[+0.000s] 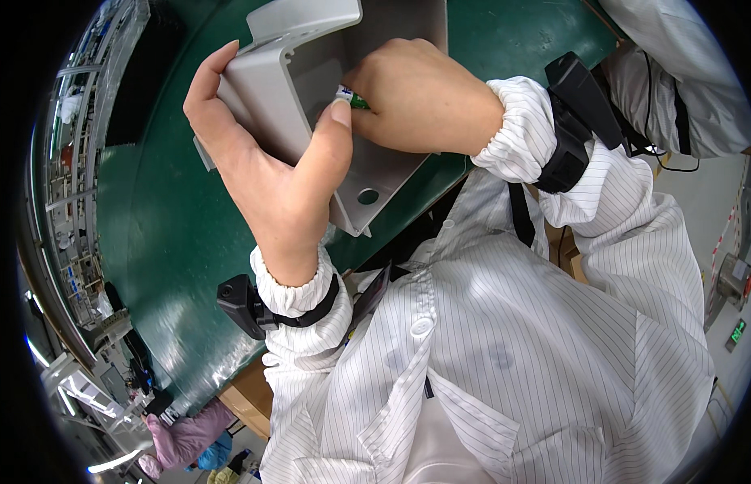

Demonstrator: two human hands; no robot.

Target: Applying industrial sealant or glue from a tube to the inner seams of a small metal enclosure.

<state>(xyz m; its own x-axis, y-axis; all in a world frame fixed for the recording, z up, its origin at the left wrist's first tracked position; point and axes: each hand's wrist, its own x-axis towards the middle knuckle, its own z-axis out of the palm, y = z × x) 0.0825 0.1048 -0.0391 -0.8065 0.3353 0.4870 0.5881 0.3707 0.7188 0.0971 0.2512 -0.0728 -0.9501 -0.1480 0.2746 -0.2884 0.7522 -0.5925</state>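
Note:
A light grey box-shaped housing (262,89) with a folded flange and a round hole near its lower corner is tilted over the table. My left hand (282,181) is closed round one wall of it, fingers outside and thumb on the inner side. My right hand (428,101) reaches into the open side with its fingers curled. Between its fingertips and my left thumb shows a small white and green piece (358,101), pinched by the right hand; its kind cannot be made out. The right fingertips are partly hidden.
The housing is over a green-topped table (181,226). A black mat or panel (145,73) lies at the far left. Another person's white sleeve (690,73) is at the upper right. Cardboard boxes (250,395) stand below the table edge. Black devices are strapped to both my wrists.

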